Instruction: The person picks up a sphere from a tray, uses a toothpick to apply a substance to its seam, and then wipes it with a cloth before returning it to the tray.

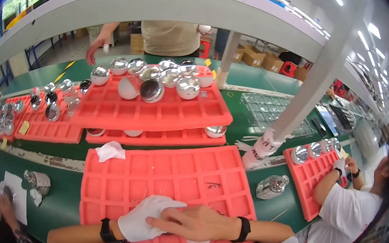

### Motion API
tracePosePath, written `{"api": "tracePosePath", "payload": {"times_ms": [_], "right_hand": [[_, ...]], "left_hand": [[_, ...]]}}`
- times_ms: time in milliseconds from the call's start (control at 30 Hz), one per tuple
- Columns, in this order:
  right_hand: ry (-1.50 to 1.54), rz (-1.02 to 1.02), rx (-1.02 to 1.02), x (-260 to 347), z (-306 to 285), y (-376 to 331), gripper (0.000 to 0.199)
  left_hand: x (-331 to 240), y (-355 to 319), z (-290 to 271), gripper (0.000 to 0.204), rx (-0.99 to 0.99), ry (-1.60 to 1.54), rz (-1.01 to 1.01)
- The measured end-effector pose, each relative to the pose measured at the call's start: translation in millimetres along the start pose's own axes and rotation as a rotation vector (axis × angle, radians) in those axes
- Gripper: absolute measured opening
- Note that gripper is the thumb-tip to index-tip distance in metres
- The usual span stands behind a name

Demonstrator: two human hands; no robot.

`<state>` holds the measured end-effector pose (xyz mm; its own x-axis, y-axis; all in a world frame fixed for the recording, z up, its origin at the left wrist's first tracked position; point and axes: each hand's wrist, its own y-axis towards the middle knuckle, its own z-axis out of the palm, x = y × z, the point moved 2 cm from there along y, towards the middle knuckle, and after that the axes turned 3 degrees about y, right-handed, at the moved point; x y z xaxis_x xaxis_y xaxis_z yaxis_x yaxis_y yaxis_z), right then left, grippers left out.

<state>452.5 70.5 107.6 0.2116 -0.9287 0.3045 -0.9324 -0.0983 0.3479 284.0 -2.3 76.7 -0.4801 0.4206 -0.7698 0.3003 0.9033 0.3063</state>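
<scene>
1. As I looked down through the head camera, my left hand (145,218), in a white fabric glove, lay flat on the empty red plastic compartment tray (162,173) directly in front of me, fingers loosely spread and gripping nothing.
2. My bare right hand (194,222) rested across the gloved one, its fingers stretched out over the glove's knuckles; I judged it was tugging or smoothing the glove, though I could not tell whether it pinched the fabric.
3. Both wrists wore black bands, and both forearms came in from the lower edge, crossing over the tray's near rim.
4. The tray was a bright coral-red grid of shallow square pockets, all bare here, lying on the green tabletop (64,203), probably kept close so that parts could be set into it within easy reach.
5. A crumpled white cloth (110,151) sat on the tray's far left corner.
6. Beyond it, a stacked red tray (121,113) carried shiny chrome dome-shaped shells (152,90), each seated in its own pocket, apparently so that the mirrored surfaces stayed apart.
7. A small chrome bottle-shaped piece (271,187) lay on its side just right of my tray.
8. Co-workers sat at either side, and another person stood across the tabletop.
</scene>
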Motion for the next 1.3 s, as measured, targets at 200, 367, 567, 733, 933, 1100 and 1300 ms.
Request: {"api": "tracePosePath", "payload": {"times_ms": [200,367,567,733,933,1100,1300], "right_hand": [[0.021,0.091,0.019,2.8,-6.0,-1.5,0.056],[0.120,0.171,-0.156,-22.8,-14.9,-6.4,0.046],[0.650,0.391,-0.121,-57.9,-7.7,-9.1,0.049],[0.697,0.431,-0.103,-59.0,-5.4,-4.1,0.058],[0.456,0.360,0.023,-48.2,2.9,-1.2,0.071],[0.466,0.358,0.034,-49.6,5.6,-2.9,0.076],[0.488,0.322,0.008,-53.9,8.8,-4.1,0.076]], "left_hand": [[4.7,-15.9,4.0,0.039,0.015,-0.079,-0.023],[6.8,-21.2,8.7,0.033,0.033,0.124,0.079],[10.9,-19.1,3.2,0.034,-0.012,-0.130,-0.107],[13.8,-17.2,1.2,0.033,-0.036,-0.160,-0.129],[21.0,-18.6,6.7,0.032,-0.025,-0.230,-0.036],[21.9,-22.8,10.8,0.035,-0.046,-0.274,-0.023],[21.9,-21.5,7.5,0.037,-0.032,-0.281,-0.040]]}}
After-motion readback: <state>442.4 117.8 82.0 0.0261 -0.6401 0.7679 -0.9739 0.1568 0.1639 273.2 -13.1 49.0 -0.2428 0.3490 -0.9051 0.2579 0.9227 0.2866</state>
